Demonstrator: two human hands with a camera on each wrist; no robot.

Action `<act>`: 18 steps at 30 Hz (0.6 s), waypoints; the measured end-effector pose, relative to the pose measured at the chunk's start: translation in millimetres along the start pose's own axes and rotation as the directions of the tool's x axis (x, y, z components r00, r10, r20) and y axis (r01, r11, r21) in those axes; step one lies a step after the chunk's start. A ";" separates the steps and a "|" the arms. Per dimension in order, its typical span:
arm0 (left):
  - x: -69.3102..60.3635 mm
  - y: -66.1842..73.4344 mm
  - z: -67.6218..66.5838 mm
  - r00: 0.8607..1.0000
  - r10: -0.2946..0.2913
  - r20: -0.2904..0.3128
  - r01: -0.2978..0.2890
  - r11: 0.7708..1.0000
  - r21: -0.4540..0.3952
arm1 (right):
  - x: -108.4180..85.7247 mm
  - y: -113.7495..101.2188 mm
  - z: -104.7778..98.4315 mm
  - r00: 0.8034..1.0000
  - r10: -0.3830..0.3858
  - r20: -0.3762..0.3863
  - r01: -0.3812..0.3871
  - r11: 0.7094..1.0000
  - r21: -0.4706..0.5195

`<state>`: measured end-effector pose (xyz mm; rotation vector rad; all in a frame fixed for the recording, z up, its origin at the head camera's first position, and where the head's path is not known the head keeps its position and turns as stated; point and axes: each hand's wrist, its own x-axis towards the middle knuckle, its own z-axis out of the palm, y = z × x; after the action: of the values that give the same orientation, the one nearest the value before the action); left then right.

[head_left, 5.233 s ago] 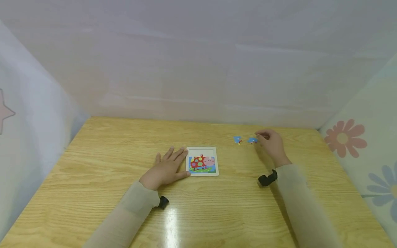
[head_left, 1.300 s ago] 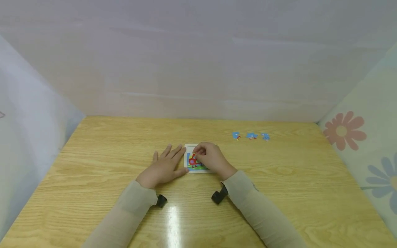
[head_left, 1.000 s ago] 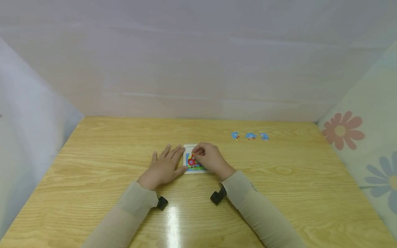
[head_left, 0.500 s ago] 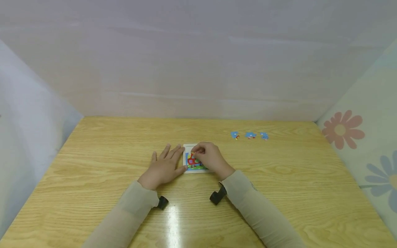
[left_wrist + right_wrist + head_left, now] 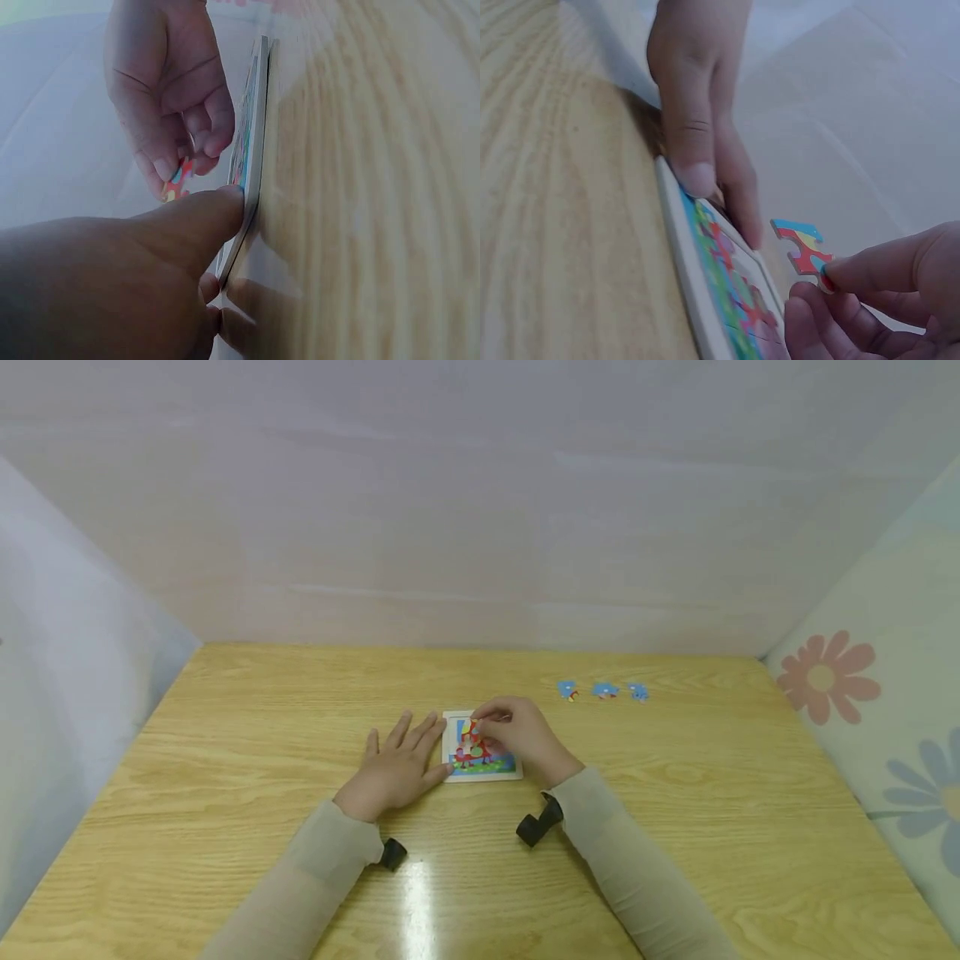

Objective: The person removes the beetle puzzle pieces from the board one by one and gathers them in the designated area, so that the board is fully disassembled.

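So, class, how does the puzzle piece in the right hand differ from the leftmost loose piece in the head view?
The held piece is pinched in the right hand, raised off the frame; the leftmost loose piece lies on the table, untouched. The held piece shows a lot of red, while the leftmost loose piece is mostly blue with a little red and yellow. Both carry blue, red and yellow.

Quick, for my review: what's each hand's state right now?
Left hand: open, fingers spread, touching the square white-framed puzzle board.
Right hand: holding a flat red, blue and yellow jigsaw piece, pinched between thumb and fingers.
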<state>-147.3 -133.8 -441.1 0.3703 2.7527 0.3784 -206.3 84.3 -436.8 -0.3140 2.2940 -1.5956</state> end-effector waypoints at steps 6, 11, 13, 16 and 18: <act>-2.0 1.0 -1.9 1.000 0.009 0.001 -0.009 1.000 0.004 | -3.5 2.4 -19.1 0.999 -0.036 -0.015 0.036 0.999 0.007; -2.3 1.4 -1.7 1.000 0.007 0.002 -0.007 1.000 0.008 | -9.0 12.5 -40.3 0.999 -0.043 -0.016 0.043 0.999 -0.006; -2.5 1.6 -2.0 1.000 0.008 0.003 -0.009 1.000 0.007 | -10.6 16.8 -49.9 0.999 -0.032 -0.026 0.032 0.999 0.001; -3.1 1.9 -2.6 1.000 0.011 0.003 -0.011 1.000 0.003 | -12.7 21.6 -64.9 0.998 -0.035 -0.046 0.035 0.999 -0.014; -3.6 2.2 -2.9 1.000 0.013 0.002 -0.013 1.000 0.001 | -14.0 24.3 -74.3 0.998 -0.034 -0.062 0.033 0.999 -0.028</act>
<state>-144.6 -133.4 -436.7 0.3887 2.7503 0.3798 -222.1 162.1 -433.9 -0.3149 2.3704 -1.6136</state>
